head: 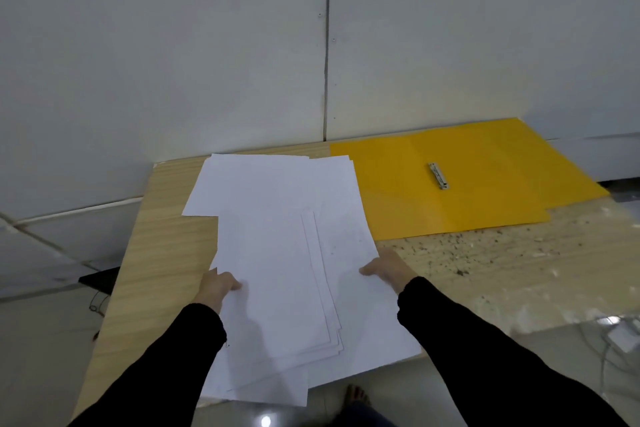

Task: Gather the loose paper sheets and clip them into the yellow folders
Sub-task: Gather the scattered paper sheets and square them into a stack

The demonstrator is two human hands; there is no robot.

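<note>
Paper is being gripped from both sides: the left edge of the loose paper sheets [277, 253] is being pinched by the left hand [219, 286], thumb laid on top, and the right edge is being pinched likewise by the right hand [384, 270]. The sheets are fanned, with corners out of line. They are hanging past the near edge of the table [166, 236], and more are spread toward its far edge (whether the bundle is being lifted or is resting cannot be told). At the far right corner the yellow folder [485, 166] is lying open and flat, its left side just beside the sheets. Its metal clip [438, 176] is holding nothing. Gathering is judged partly done; squaring and clipping are not yet done.
</note>
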